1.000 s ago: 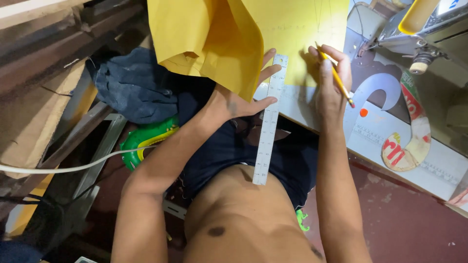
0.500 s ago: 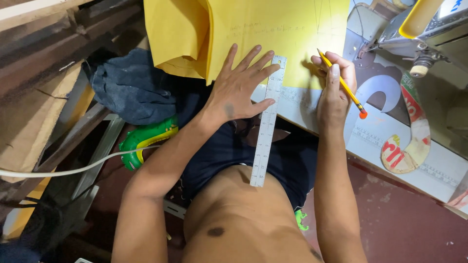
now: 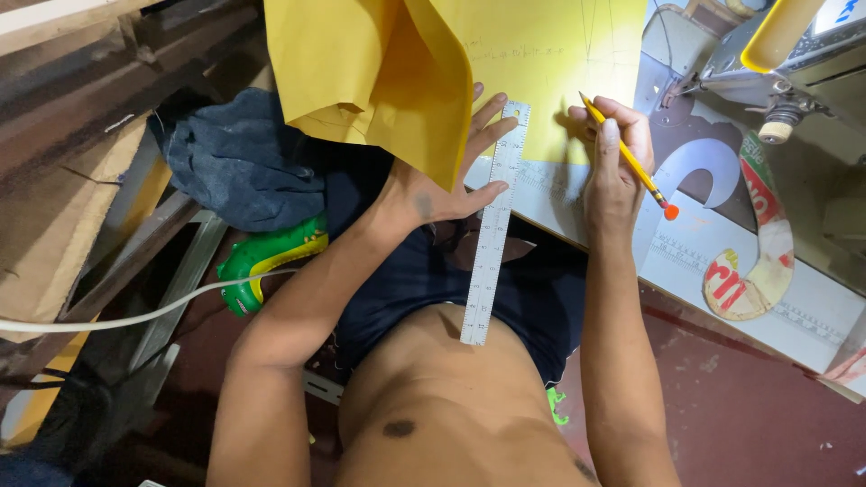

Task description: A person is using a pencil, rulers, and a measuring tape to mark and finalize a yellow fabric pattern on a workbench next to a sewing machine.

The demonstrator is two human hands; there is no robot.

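White and cluttered, the desk (image 3: 686,261) carries a sheet of yellow fabric (image 3: 541,81) with faint pencilled lines, a curved pattern template (image 3: 753,261) and, at the far right corner, a sewing machine (image 3: 776,63). Half a second ago the left hand (image 3: 442,185) lay spread flat on the cloth beside the ruler; now a folded flap of the fabric hangs over its back and the fingers have closed in, pressing on the upper end of the clear ruler (image 3: 494,225). The ruler has barely shifted: it lies tilted across the desk's near edge, its lower end hanging out over the person's lap. The right hand (image 3: 613,171) grips a yellow pencil (image 3: 627,158) with an orange eraser, tip now close to the cloth just right of the ruler's top end. That reads as the straightedge being steadied for a line. A dark denim bundle (image 3: 239,167) and a green shoe (image 3: 262,261) lie below on the left.
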